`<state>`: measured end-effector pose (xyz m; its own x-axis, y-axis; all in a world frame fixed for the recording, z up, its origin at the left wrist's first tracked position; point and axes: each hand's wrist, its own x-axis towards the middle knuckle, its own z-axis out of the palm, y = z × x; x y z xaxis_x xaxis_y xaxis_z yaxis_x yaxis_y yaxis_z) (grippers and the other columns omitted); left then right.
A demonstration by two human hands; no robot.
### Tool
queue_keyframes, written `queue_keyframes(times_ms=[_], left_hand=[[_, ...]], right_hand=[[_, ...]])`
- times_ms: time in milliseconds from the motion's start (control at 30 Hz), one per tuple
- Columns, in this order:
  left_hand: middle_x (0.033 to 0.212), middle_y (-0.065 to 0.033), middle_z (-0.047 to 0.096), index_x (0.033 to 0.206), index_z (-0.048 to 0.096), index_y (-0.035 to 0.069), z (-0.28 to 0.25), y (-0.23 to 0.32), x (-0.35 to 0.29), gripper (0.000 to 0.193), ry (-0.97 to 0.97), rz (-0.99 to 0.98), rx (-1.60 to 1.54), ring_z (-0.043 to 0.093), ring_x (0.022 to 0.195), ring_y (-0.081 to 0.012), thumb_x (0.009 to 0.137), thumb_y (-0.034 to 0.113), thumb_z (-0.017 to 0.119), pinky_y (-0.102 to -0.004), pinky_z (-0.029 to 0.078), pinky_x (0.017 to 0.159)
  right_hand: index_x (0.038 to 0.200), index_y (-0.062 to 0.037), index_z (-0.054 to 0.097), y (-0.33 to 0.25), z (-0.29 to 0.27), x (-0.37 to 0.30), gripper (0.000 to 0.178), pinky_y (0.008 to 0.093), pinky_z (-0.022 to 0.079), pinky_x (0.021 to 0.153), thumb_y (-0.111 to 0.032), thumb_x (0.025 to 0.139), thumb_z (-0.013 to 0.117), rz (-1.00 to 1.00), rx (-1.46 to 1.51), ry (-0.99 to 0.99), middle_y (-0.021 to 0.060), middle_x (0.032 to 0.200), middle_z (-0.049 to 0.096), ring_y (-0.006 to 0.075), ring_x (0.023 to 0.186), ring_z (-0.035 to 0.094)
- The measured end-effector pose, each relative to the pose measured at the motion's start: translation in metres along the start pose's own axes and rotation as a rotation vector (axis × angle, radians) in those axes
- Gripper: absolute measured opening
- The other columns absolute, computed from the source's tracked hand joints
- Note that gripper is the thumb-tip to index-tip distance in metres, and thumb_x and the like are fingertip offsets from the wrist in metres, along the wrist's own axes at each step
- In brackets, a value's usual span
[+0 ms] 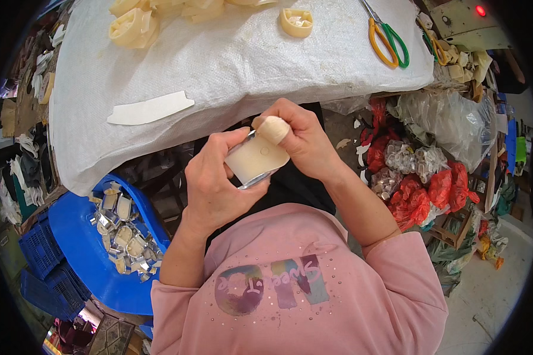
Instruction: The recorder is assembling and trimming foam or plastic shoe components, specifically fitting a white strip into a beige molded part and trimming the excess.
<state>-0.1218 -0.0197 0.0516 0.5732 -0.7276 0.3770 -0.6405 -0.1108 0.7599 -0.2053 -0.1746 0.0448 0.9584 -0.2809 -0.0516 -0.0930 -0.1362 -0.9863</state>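
Between my hands is a cream block with a shiny silver side band, which looks like a shoe heel [251, 163]; a small round mark shows on its flat face. My left hand [210, 171] grips it by the edges, fingers above and thumb below. My right hand [302, 136] is closed at its upper right end, the thumb pressing on the rim. A cream wrap [274, 130] covers that thumb. Whether the right fingers pinch an edge of the silver band is hidden. Past my left hand, a white cut strip [151, 109] lies on the cloth-covered table [231, 71].
Cream hollow pieces [133, 26] and a single one [296, 22] sit at the table's far side. Scissors [388, 42] with orange and green handles lie far right. A blue basin [106, 290] at left holds many silver-and-cream pieces. Red plastic bags [408, 201] crowd the right.
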Motion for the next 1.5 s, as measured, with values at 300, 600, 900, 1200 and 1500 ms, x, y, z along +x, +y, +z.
queue_keyframes(times_ms=[300,600,900,1200,1500], left_hand=[[0.084,-0.0138,0.063,0.1,0.051,-0.003,0.013,0.011,-0.001,0.057,0.111,0.031,0.205,0.068,0.073,-0.0228,0.055,0.011,0.083,-0.029,0.054,0.064],[0.082,-0.0124,0.061,0.098,0.052,-0.002,0.023,0.002,0.0,0.056,0.23,-0.017,0.27,0.066,0.067,-0.0247,0.054,0.013,0.084,-0.0295,0.054,0.06],[0.068,-0.0095,0.057,0.095,0.057,-0.003,0.026,-0.005,0.003,0.049,0.341,0.109,0.409,0.061,0.056,-0.0225,0.059,0.018,0.083,-0.0297,0.05,0.049],[0.083,-0.0111,0.062,0.11,0.057,-0.002,0.016,-0.009,-0.001,0.06,0.225,0.064,0.374,0.064,0.069,-0.0246,0.058,0.013,0.084,-0.0306,0.052,0.059],[0.077,-0.008,0.053,0.117,0.055,0.001,0.026,-0.014,-0.001,0.067,0.282,0.057,0.114,0.056,0.061,-0.0212,0.058,0.016,0.083,-0.0302,0.047,0.053]], right_hand=[[0.106,-0.0031,0.061,0.007,0.016,-0.007,0.031,0.0255,0.046,0.071,-0.03,0.096,0.048,0.039,0.405,0.104,0.0034,0.087,0.062,0.0099,0.08,0.056],[0.115,-0.0009,0.056,0.013,0.031,-0.009,0.033,0.0269,0.046,0.082,-0.026,0.097,0.043,0.129,0.733,0.187,0.0079,0.101,0.062,0.0132,0.095,0.057],[0.131,-0.0015,0.042,0.008,0.043,-0.012,0.04,0.0328,0.041,0.094,-0.004,0.091,0.042,-0.09,0.029,0.278,0.0147,0.12,0.052,0.0243,0.109,0.053],[0.138,-0.0016,0.035,0.012,0.043,-0.011,0.049,0.0287,0.037,0.097,-0.015,0.094,0.051,-0.006,0.409,0.191,0.009,0.127,0.047,0.0167,0.113,0.047],[0.136,-0.0034,0.041,0.01,0.04,-0.007,0.044,0.0227,0.043,0.08,-0.026,0.098,0.044,0.06,0.662,0.231,0.0027,0.115,0.054,0.0079,0.095,0.05]])
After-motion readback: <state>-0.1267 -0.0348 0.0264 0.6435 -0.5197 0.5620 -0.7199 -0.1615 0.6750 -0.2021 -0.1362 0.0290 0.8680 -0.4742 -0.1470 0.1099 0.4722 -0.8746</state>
